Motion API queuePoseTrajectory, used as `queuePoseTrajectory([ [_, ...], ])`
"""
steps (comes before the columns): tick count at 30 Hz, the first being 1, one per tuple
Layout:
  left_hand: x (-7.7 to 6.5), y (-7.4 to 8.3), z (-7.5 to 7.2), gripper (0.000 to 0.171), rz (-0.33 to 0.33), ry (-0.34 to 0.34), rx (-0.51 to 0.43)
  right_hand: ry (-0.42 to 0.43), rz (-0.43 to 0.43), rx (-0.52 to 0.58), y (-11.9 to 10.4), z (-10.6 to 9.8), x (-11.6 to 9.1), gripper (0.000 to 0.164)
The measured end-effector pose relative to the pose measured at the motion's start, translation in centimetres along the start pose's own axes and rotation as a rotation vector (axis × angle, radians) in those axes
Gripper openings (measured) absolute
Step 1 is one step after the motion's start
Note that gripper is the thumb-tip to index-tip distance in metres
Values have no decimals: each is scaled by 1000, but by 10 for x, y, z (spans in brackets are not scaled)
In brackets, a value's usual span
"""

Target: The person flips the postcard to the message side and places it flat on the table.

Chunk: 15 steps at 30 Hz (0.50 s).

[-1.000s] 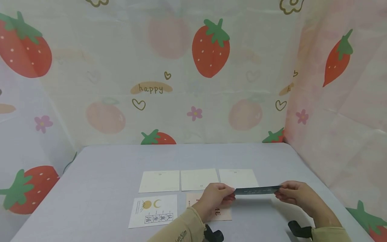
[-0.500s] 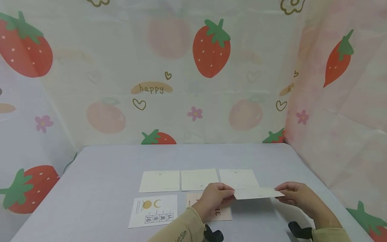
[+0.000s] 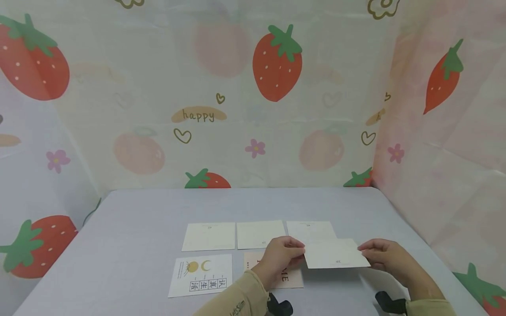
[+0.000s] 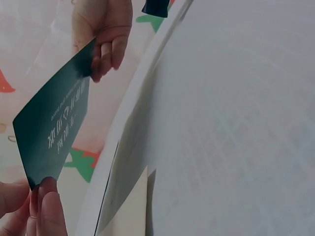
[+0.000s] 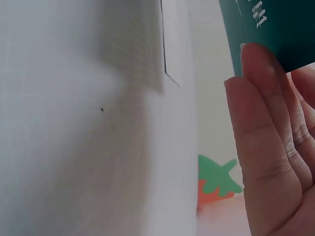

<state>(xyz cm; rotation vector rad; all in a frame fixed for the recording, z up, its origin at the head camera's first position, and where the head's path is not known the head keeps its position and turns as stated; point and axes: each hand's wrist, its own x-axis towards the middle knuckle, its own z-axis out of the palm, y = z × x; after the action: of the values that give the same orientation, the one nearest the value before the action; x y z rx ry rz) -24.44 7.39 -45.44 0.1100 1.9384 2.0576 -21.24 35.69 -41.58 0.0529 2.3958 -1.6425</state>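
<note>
A card (image 3: 336, 254) hangs level above the table between my two hands. Its pale side faces up in the head view; the dark green underside with white characters shows in the left wrist view. My left hand (image 3: 280, 258) pinches the card's left edge between thumb and fingers. At the opposite edge, my right hand (image 3: 391, 261) pinches it near the corner, its fingers straight along the underside in the right wrist view. Below my left hand, partly covered by it, lies a beige card (image 3: 292, 281) with dark lettering.
Three pale cards lie in a row behind: a left one (image 3: 208, 237), a middle one (image 3: 261, 234) and a right one (image 3: 310, 230), partly overlapped by the held card. A white card (image 3: 200, 276) with a sun and moon lies front left. A strawberry-print curtain (image 3: 253, 109) surrounds the table (image 3: 138, 228).
The held card has tilted from nearly edge-on, dark side showing, until its pale face turned up toward the head camera. Both hands have stayed almost in place; the cards on the table have not moved.
</note>
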Motion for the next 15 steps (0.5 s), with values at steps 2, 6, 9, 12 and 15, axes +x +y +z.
queuePoseTrajectory([
  [2, 0, 0, 0, 9, 7, 5, 0, -13, -11, 4, 0, 0, 1, 32],
  [6, 0, 1, 0, 16, 9, 20, -4, -9, -5, 29, 1, 2, 3, 25],
  [9, -1, 1, -1, 21, 10, 28, -14, 12, 6, 43, 3, 4, 3, 21],
  [12, 0, 1, -1, 23, 11, 35, -23, 23, 9, 47, 4, 5, 4, 22],
  [15, 0, 0, -1, 21, 13, 39, -22, 29, 8, 43, 5, 6, 5, 23],
])
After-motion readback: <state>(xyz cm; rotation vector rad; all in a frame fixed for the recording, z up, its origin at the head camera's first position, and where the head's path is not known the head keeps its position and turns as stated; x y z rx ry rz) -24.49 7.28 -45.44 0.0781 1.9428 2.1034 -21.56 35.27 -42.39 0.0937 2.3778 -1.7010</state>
